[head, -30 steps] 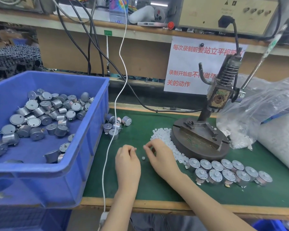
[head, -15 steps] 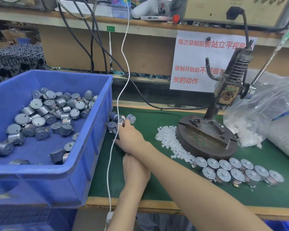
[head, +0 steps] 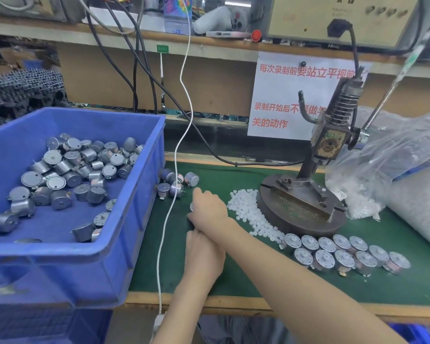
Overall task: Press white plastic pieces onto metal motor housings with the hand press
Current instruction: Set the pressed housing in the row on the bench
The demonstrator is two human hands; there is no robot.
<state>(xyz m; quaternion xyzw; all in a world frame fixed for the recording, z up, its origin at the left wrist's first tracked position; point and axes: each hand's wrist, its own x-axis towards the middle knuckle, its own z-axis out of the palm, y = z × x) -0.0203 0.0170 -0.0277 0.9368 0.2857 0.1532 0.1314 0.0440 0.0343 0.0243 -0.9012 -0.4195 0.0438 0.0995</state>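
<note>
Eleven motor housings are being counted in rows at lower right; five loose housings beside one blue bin; one hand press.

Red Chinese words on a white paper sign

The sign's top line reads 每次录制前要站立平视前, and the grey metal hand press covers the end of it. The middle line starts 录制开始后不, then the press hides part of it. The bottom line reads 关的动作. The small green label on the wooden shelf edge and the print on the big beige metal box are too blurry to read.
</note>
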